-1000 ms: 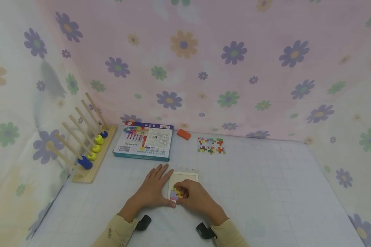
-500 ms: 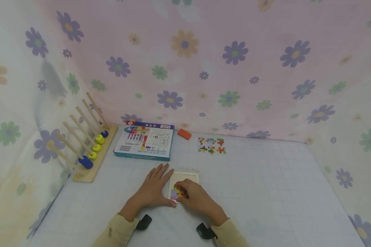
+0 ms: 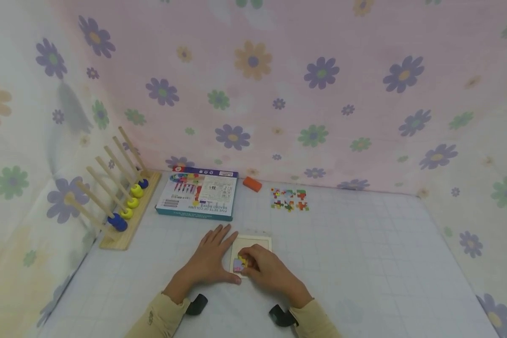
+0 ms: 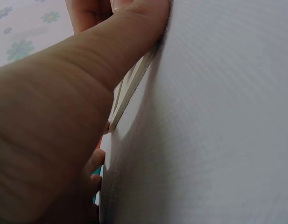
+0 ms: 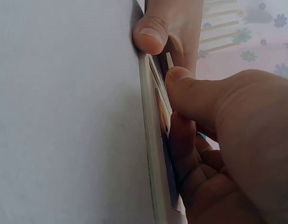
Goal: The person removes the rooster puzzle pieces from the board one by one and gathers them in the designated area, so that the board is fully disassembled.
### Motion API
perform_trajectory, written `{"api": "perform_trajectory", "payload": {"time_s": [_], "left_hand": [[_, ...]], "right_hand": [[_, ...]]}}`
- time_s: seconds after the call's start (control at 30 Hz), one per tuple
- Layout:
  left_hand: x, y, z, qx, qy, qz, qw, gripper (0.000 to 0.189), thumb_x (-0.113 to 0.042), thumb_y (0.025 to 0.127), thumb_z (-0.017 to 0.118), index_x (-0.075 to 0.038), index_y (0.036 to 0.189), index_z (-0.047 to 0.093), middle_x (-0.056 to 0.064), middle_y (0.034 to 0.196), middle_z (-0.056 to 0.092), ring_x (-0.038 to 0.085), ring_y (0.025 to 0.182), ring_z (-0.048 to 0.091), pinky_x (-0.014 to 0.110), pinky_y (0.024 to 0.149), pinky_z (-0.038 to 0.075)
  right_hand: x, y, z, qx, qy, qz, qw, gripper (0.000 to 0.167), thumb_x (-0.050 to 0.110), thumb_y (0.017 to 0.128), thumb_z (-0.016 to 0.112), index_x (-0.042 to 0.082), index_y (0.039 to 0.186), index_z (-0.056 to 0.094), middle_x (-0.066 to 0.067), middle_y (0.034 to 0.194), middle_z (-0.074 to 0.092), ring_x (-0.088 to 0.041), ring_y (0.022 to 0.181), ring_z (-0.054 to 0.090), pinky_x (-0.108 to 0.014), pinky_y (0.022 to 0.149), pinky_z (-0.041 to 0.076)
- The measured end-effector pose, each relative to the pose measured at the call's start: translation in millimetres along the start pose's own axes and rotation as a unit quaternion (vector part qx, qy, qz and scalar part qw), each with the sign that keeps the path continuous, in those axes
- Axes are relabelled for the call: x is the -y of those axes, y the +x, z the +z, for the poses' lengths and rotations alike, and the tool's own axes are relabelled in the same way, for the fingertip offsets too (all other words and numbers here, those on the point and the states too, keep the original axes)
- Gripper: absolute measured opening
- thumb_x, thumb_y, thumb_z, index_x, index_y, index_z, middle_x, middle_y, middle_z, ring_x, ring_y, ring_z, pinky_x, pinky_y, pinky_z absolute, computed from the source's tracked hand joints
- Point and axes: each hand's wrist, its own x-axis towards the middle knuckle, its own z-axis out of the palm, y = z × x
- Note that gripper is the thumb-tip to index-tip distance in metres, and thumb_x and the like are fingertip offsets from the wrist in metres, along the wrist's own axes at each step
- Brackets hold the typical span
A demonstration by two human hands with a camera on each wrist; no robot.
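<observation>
Two hands point(image 3: 208, 264) point(image 3: 269, 269), tray point(image 3: 248, 242) beside left (partly under right).

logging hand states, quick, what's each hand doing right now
Left hand: open, fingers spread, at the edge of the wooden frame.
Right hand: holding a puzzle piece, pinched by thumb and fingers.

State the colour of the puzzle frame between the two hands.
Pale cream; the puzzle frame shows best in the head view.

The left hand point(image 4: 64, 107) spans the left half up to top centre, touching a pale tray point(image 4: 129, 95); the white-covered bench point(image 4: 228, 116) fills the right, flowered fabric point(image 4: 27, 28) the upper left.
</observation>
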Motion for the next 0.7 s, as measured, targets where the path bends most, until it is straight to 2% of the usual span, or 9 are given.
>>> {"api": "perform_trajectory", "payload": {"time_s": [0.37,0.7], "left_hand": [[-1.9,0.2,0.0,0.008,-0.003,-0.01,0.9999,0.125,-0.074,0.062,0.083,-0.018,0.161,0.032,0.009,0.172,0.017,0.037,0.16,0.012,0.059,0.129,0.013],[-2.8,0.9,-1.0,0.01,-0.003,-0.017,0.9998,0.123,-0.073,0.063,0.084,-0.019,0.161,0.032,0.008,0.172,0.017,0.036,0.16,0.01,0.058,0.129,0.012]], "right_hand": [[-10,-2.4,-5,-0.001,0.063,-0.02,0.9978,0.038,0.02,0.096,0.072,0.011,0.131,0.062,0.004,0.104,0.062,-0.001,0.086,0.056,-0.019,0.077,0.053],[-24,-4.8,-19,-0.03,0.074,0.028,0.9964,0.038,0.018,0.096,0.072,0.014,0.132,0.062,0.006,0.1,0.059,-0.005,0.085,0.054,-0.019,0.075,0.049]]}}
